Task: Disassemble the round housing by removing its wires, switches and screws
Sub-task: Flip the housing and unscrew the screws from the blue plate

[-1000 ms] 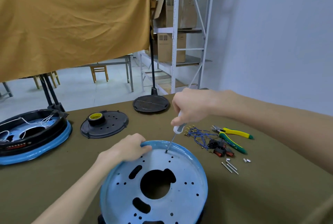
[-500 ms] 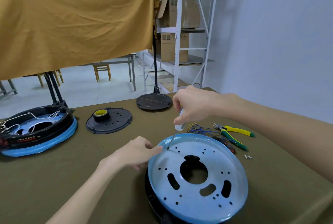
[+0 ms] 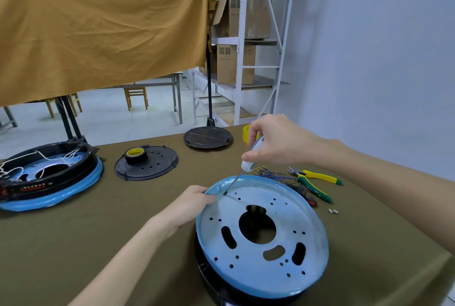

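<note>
round blue metal housing with black base (image 3: 266, 236), near edge of olive-covered table (image 3: 98, 232); left hand (image 3: 189, 204) grips its far-left rim; right hand (image 3: 273, 143) holds white-handled screwdriver (image 3: 248, 163), tip on plate. behind: loose blue wires (image 3: 273, 174), yellow-green pliers (image 3: 317, 180), small white connectors (image 3: 333, 211); left: second blue housing (image 3: 49, 177), black perforated disc (image 3: 147, 163) carrying yellow tape roll (image 3: 136, 152).

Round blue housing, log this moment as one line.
step: unscrewing | right hand: grips white-handled screwdriver, tip at rim hole | left hand: holds round blue metal housing rim | blue wires: already off
</note>
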Demonstrator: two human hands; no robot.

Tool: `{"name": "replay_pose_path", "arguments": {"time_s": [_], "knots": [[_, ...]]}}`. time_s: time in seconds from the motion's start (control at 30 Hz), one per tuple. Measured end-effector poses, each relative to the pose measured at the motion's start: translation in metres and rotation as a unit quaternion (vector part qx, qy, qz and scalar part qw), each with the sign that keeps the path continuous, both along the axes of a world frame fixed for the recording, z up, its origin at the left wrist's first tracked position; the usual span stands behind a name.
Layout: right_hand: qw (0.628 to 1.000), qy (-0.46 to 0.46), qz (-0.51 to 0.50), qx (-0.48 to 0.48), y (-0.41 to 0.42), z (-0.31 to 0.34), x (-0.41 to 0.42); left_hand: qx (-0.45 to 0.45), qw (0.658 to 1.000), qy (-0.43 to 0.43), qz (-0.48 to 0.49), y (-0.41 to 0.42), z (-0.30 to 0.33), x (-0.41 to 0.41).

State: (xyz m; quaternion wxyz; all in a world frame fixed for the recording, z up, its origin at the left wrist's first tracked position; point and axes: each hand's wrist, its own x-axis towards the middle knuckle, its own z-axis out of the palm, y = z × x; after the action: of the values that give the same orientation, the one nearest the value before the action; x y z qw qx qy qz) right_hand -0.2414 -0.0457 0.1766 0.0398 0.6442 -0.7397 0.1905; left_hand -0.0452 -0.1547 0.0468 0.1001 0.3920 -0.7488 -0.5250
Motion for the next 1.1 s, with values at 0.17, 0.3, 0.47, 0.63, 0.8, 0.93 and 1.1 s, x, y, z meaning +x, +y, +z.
{"name": "replay_pose_path", "arguments": {"time_s": [0.17, 0.3, 0.47, 0.63, 0.8, 0.93, 1.1], "knots": [[0.993, -0.056, -0.012, -0.099, -0.002, -0.003, -0.007, 0.059, 0.996, 0.060, 0.008, 0.004, 0.003, 0.000], [0.992, -0.069, -0.029, -0.097, -0.004, -0.012, -0.012, 0.094, 0.992, 0.078, 0.004, 0.007, -0.001, 0.003], [0.995, -0.086, -0.025, -0.054, -0.007, -0.012, -0.013, 0.159, 0.981, 0.113, 0.011, 0.009, -0.007, 0.008], [0.999, -0.038, 0.002, 0.034, -0.011, 0.004, -0.009, 0.175, 0.975, 0.133, 0.014, 0.010, -0.012, 0.006], [0.996, -0.027, 0.039, 0.074, -0.018, 0.017, -0.001, 0.174, 0.975, 0.130, 0.037, 0.009, -0.015, 0.004], [0.993, 0.097, 0.000, 0.068, -0.030, 0.018, 0.006, 0.184, 0.974, 0.131, 0.032, 0.009, -0.017, 0.005], [0.989, 0.014, 0.079, 0.127, -0.031, 0.027, 0.010, 0.184, 0.974, 0.134, 0.025, 0.011, -0.016, 0.005]]}}
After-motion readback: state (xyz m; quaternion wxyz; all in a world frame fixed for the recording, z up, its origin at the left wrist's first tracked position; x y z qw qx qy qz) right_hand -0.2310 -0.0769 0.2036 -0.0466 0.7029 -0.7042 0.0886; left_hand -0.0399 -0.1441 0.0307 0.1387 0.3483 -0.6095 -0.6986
